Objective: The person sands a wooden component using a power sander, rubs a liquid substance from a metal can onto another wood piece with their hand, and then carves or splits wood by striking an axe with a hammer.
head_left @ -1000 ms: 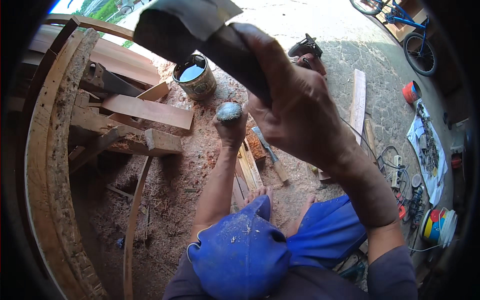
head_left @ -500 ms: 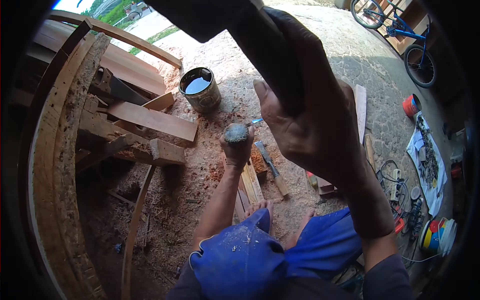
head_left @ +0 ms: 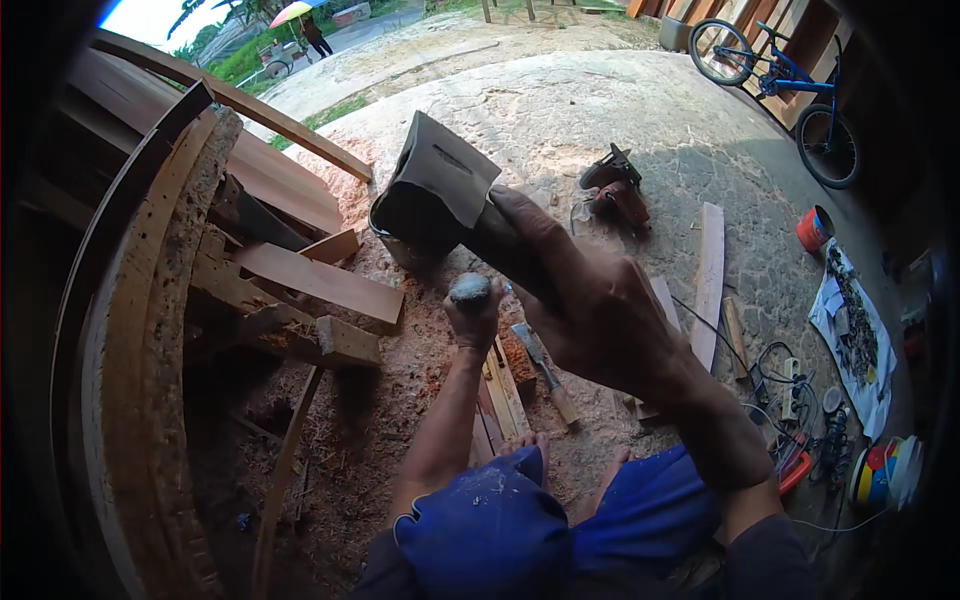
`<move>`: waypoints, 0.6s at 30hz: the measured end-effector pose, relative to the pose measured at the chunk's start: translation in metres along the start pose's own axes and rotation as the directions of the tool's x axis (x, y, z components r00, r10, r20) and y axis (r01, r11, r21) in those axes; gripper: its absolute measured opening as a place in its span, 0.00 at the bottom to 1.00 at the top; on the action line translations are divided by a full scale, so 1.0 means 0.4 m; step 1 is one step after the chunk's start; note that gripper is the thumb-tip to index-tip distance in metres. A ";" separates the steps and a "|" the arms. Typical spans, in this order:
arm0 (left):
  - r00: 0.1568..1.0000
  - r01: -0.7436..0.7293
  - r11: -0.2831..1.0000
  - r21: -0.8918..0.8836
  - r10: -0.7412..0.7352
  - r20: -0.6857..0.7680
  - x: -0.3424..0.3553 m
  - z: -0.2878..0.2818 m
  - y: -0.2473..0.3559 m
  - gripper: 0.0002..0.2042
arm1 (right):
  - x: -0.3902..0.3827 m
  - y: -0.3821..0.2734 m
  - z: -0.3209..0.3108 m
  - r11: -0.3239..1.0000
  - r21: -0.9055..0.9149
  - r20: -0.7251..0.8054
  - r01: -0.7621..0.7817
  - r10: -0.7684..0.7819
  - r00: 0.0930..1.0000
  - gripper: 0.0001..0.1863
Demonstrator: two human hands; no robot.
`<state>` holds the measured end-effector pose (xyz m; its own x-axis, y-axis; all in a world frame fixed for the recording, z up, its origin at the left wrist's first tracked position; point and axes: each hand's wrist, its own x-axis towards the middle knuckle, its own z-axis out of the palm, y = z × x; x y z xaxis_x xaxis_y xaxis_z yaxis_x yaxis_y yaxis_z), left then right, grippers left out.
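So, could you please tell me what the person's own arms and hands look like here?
Both hands are bare, with no gloves. The left hand ends a bare forearm that shows no sleeve. The right hand has a bare forearm too; a dark sleeve covers the upper arm at the lower edge. No watch or rings show.

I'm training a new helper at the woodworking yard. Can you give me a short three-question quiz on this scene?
1. True or false: the right hand grips a dark wooden mallet with a big block head.
2. What does the left hand hold? A) a round-topped chisel handle B) a paintbrush C) a saw
3. What blue vehicle stands at the top right?

Key: 1 true; 2 A; 3 a blue bicycle.
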<state>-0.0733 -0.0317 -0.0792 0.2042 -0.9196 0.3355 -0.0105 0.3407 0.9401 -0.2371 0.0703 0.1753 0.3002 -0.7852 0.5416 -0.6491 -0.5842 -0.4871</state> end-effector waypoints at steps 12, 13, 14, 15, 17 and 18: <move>0.990 -0.135 0.989 -0.068 0.132 -0.044 -0.216 0.029 0.067 0.14 | -0.207 0.103 0.102 0.975 -0.168 0.497 -0.148 0.213 0.841 0.41; 0.958 -0.284 0.955 0.086 0.285 -0.008 -0.183 0.032 0.043 0.13 | -0.203 0.089 0.087 0.978 -0.124 0.456 -0.169 0.208 0.865 0.42; 0.975 -0.214 0.956 0.199 0.221 -0.013 -0.132 0.021 0.015 0.08 | -0.157 0.063 0.063 0.984 -0.086 0.405 -0.158 0.179 0.896 0.42; 0.999 -0.035 0.998 0.056 0.036 -0.012 -0.069 -0.008 -0.066 0.07 | -0.094 0.023 0.045 0.976 -0.001 0.360 -0.216 0.202 0.911 0.42; 0.985 -0.167 0.945 0.280 0.151 0.081 -0.026 -0.023 -0.025 0.06 | 0.000 -0.026 0.000 0.978 0.155 0.070 -0.137 0.127 0.989 0.38; 0.958 -0.288 0.869 0.401 0.258 0.128 -0.021 -0.026 -0.028 0.05 | 0.050 -0.060 -0.024 0.974 0.222 -0.094 -0.054 0.077 0.993 0.36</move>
<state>-0.0646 -0.0255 -0.0932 0.0672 -0.8179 0.5714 -0.4609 0.4825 0.7449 -0.2222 0.0705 0.2044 0.1822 -0.8049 0.5648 -0.4931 -0.5718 -0.6557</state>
